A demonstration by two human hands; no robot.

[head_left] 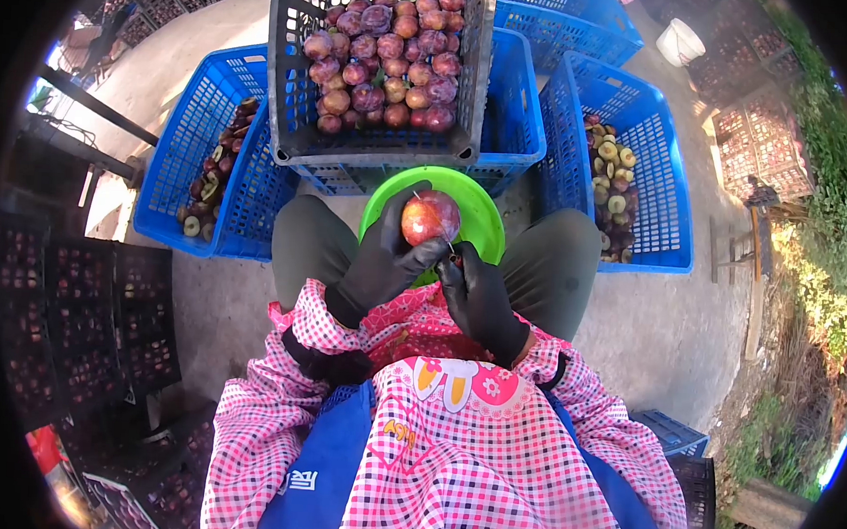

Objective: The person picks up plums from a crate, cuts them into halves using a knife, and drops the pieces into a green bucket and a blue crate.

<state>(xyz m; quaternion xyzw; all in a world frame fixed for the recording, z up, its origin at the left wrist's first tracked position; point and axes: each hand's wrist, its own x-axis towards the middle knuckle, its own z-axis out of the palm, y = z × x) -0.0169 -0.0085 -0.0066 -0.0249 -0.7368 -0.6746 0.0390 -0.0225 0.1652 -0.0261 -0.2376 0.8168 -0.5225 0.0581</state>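
My left hand [378, 264], in a black glove, is closed round a red-purple plum [430, 218] with a yellowish patch. The gloved right hand [483, 300] is pinched just below the fruit. A small tool with a thin metal tip [453, 251] shows between its fingers; most of it is hidden by the glove. Both hands are over a bright green basin [487, 215] between my knees. Ahead, a tilted black crate [290, 79] holds many whole plums [390, 60] and rests on a blue crate [515, 108].
On the left stands a blue crate [177, 164] with cut plums [222, 166]; on the right, another blue crate [663, 195] holds halved plums [616, 178]. A white bucket [680, 42] is at the back right. Dark stacked crates [86, 306] of fruit line the left side.
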